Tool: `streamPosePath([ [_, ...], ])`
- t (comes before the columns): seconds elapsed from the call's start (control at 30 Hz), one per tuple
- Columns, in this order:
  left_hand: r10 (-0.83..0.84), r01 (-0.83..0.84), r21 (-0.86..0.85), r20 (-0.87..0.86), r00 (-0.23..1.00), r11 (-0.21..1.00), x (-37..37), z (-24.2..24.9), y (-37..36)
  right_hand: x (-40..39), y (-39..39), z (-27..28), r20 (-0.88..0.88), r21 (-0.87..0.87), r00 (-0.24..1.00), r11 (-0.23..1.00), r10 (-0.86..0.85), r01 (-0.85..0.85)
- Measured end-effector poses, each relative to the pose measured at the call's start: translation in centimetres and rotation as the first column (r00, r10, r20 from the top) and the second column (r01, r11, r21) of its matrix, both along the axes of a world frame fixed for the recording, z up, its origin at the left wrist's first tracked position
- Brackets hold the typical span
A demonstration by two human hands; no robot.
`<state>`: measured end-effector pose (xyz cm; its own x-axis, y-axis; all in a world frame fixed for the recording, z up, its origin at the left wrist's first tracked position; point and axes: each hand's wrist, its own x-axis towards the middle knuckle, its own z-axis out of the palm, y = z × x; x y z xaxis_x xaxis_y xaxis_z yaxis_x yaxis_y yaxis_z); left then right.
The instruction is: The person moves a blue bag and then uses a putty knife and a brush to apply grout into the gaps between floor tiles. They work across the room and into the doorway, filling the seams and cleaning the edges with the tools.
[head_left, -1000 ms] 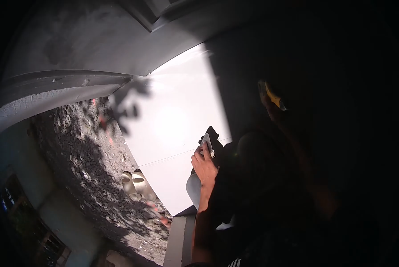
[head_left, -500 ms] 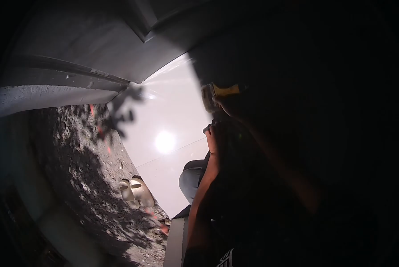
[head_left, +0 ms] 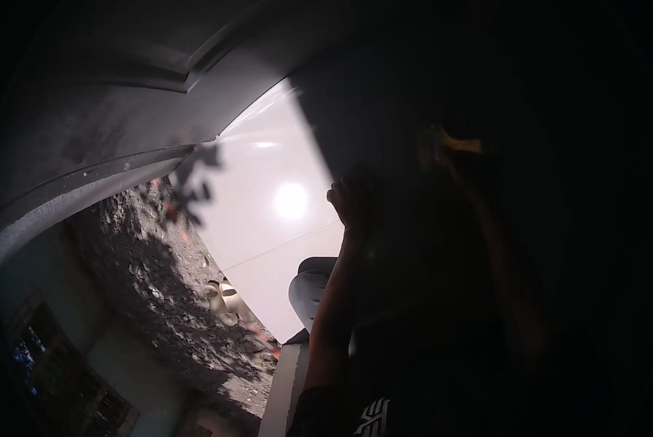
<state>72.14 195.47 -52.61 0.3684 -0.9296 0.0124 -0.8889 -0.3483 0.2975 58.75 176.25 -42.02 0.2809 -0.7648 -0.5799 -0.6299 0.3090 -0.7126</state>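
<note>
A tool with a yellow handle (head_left: 463, 143) and a wide pale head, perhaps a brush, shows dimly in the dark shade. My right hand (head_left: 454, 164) is wrapped round its handle. Nearer the middle, at the edge between shade and sunlit tile, is my left hand (head_left: 350, 202), its fingers curled; whatever it may hold is too dark to make out. Below the left hand, my bent knee (head_left: 310, 291) in grey cloth rests over the pale tiled floor (head_left: 254, 211).
A grey panelled door (head_left: 137, 80) stands at the upper left. Beyond the tile edge lies rough, stony ground (head_left: 152, 269) with a pair of light sandals (head_left: 228, 300). A pale wall with a barred window (head_left: 57, 364) is at the lower left. Deep shade covers the right side.
My right hand has moved right with the yellow-handled tool, away from my left hand and deeper into shade. The view has shifted, showing the window at lower left.
</note>
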Motion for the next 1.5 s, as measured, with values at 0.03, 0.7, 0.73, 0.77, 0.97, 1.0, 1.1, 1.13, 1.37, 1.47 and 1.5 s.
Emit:
streamPosePath([
  [0.03, -0.011, 0.011, -0.003, 0.038, 0.999, 1.000, -0.3, 0.7, -0.2, -0.7, 0.6, -0.2, -0.010, 0.020, 1.000, 1.000, -0.013, 0.013],
  [0.7, 0.180, -0.226, -0.063, -0.424, 0.888, 0.972, 9.1, -0.6, 1.2, -3.4, -0.4, -0.9, -0.268, -0.056, 0.962, 0.996, 0.051, -0.068],
  [0.73, 0.337, -0.386, 0.095, -0.700, 0.629, 0.918, 9.8, 4.1, -0.6, -3.8, -0.6, -0.8, -0.262, -0.059, 0.964, 0.997, 0.041, -0.059],
  [0.77, 0.417, -0.432, 0.183, -0.727, 0.546, 0.883, 10.7, 4.3, -0.1, -4.2, -0.8, -0.7, -0.258, -0.063, 0.966, 0.997, 0.031, -0.049],
  [0.97, 0.310, -0.258, 0.175, -0.457, 0.833, 0.950, 3.9, 2.2, -2.6, -4.5, -3.0, -0.9, -0.196, -0.092, 0.980, 0.996, -0.014, -0.004],
  [1.0, 0.326, -0.287, 0.157, -0.535, 0.780, 0.945, 4.2, 2.0, -2.7, -4.5, -3.7, -1.0, -0.184, -0.106, 0.983, 0.994, -0.023, 0.004],
  [1.1, 0.316, -0.476, -0.037, -0.702, 0.639, 0.879, 7.4, 6.5, -1.0, -4.0, -5.9, -1.1, -0.200, -0.185, 0.979, 0.983, -0.027, -0.011],
  [1.13, 0.462, -0.615, 0.106, -0.761, 0.456, 0.782, 9.3, 4.2, 2.2, -3.5, -6.5, -1.2, -0.226, -0.235, 0.974, 0.971, -0.023, -0.032],
  [1.37, 0.603, -0.883, 0.077, -0.758, 0.249, 0.462, 11.3, 10.4, 14.3, 18.6, 11.6, -5.2, -0.697, -0.629, 0.692, 0.304, 0.189, -0.716],
  [1.47, 0.711, -0.700, 0.187, -0.361, 0.603, 0.689, 9.4, 11.4, 16.3, 29.2, 17.8, -4.8, -0.195, -0.227, 0.869, 0.841, 0.456, -0.492],
  [1.5, 0.689, -0.683, 0.166, -0.361, 0.629, 0.711, 9.0, 12.2, 16.0, 30.9, 17.2, -4.2, -0.148, -0.179, 0.854, 0.836, 0.499, -0.519],
])
